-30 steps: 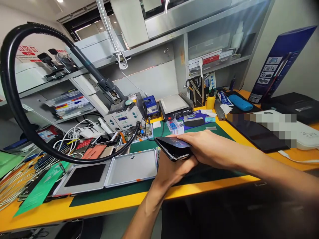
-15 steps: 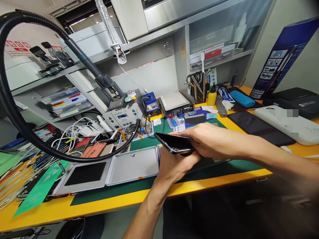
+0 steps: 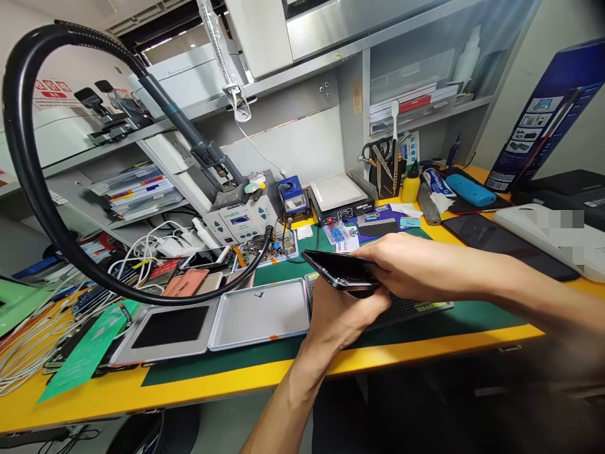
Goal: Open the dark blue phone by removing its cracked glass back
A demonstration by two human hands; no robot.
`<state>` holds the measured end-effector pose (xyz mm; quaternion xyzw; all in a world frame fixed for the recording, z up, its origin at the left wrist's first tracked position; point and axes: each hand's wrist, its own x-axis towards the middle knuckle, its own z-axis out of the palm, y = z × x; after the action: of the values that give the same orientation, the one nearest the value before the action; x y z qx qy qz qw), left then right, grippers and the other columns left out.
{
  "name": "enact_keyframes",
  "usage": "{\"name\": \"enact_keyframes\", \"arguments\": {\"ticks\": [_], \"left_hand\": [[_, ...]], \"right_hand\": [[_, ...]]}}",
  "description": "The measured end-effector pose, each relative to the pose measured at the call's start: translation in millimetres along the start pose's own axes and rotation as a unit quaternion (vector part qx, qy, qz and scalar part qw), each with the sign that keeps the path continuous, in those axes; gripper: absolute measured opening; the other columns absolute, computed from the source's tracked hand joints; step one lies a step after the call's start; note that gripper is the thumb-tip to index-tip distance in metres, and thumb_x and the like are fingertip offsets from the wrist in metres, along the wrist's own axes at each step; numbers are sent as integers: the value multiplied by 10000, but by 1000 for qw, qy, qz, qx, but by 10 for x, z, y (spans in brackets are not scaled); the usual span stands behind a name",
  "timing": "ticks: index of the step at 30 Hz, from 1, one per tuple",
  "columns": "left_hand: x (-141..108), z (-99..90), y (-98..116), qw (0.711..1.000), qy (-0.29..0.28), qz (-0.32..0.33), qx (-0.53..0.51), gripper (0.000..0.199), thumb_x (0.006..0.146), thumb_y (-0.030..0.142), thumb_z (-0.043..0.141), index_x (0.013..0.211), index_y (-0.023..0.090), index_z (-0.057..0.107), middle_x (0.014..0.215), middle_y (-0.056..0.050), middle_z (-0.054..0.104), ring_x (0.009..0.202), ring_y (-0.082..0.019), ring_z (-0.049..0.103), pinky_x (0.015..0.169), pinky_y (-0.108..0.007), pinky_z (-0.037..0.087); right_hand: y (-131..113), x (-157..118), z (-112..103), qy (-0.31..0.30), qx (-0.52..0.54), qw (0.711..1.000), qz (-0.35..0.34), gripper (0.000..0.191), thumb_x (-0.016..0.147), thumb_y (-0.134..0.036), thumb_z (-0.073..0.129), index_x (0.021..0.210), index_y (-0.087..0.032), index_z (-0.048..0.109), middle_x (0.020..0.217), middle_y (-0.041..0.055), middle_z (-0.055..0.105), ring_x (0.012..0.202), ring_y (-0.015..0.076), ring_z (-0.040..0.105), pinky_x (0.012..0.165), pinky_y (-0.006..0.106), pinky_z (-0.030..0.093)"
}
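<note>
A dark smartphone [image 3: 336, 267] is held in the air above the bench, tilted, with its near edge turned towards me. Along that edge the inside of the frame looks rough and glinting; I cannot tell whether the screen is lifted or cracked. My left hand [image 3: 338, 315] wraps round the phone from below, thumb towards the right. From the right, my right hand [image 3: 401, 265] is closed over its right end, with the fingertips partly hidden behind it. Beneath the hands lies a black perforated plate [image 3: 401, 313] on the green mat [image 3: 482, 315].
Left of the hands are an open shallow metal tray [image 3: 259, 318] and a tablet-like panel [image 3: 170, 328]. A black hose [image 3: 118, 291] loops over the left side from a hot-air station [image 3: 243, 221]. Behind stand a heating plate [image 3: 340, 192] and a yellow bottle [image 3: 411, 186]; another phone [image 3: 505, 243] lies right.
The view has turned slightly, so the bench appears shifted to the right. Both hands keep their hold on the smartphone, which is tilted a little differently.
</note>
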<state>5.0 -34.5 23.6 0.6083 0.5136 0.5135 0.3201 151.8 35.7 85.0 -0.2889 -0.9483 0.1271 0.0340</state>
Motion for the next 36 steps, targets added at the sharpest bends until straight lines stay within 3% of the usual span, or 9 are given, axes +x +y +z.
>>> {"name": "enact_keyframes", "arguments": {"ticks": [4,10,14,22,31,36], "left_hand": [[-13,-4,-48,1000,5,-10,-17,148,731,185,752,844,207,660,843,-14,715,814,-222,655,711,-328,528],[-9,-56,-146,996,15,-43,-83,248,749,263,785,951,213,649,899,-15,720,839,-210,670,781,-346,540],[-22,-104,-183,988,17,-64,-138,337,749,322,803,1007,211,618,984,-20,718,927,-213,683,858,-353,540],[-67,-94,-269,970,8,-112,-215,466,767,382,818,1139,214,592,1072,-23,712,1022,-220,685,976,-397,529],[-78,-113,-256,965,17,-137,-225,517,747,364,829,1191,216,609,1147,-44,713,1077,-247,674,1047,-452,503],[-72,-89,-229,963,31,-145,-227,494,733,374,824,1157,218,623,1084,-35,730,1064,-272,682,1024,-494,520]], "right_hand": [[-21,20,-124,-47,43,998,1,331,870,-121,474,1076,-192,724,773,42,727,594,154,602,525,236,399],[-1,-35,-328,-85,70,994,8,644,779,-117,563,1398,-290,613,1003,28,770,720,157,690,538,200,435],[80,-128,-291,-43,83,996,3,603,773,-141,585,1358,-267,655,1026,51,773,777,175,702,585,214,450],[171,-337,-120,12,131,991,-35,414,889,-147,511,1248,-190,712,810,46,749,616,137,612,577,234,399],[232,-392,-5,64,140,986,-64,366,938,-142,488,1221,-246,695,944,47,761,776,184,675,692,257,460],[251,-391,27,72,128,988,-53,349,940,-124,478,1184,-241,698,944,50,761,780,191,684,689,256,471]]}}
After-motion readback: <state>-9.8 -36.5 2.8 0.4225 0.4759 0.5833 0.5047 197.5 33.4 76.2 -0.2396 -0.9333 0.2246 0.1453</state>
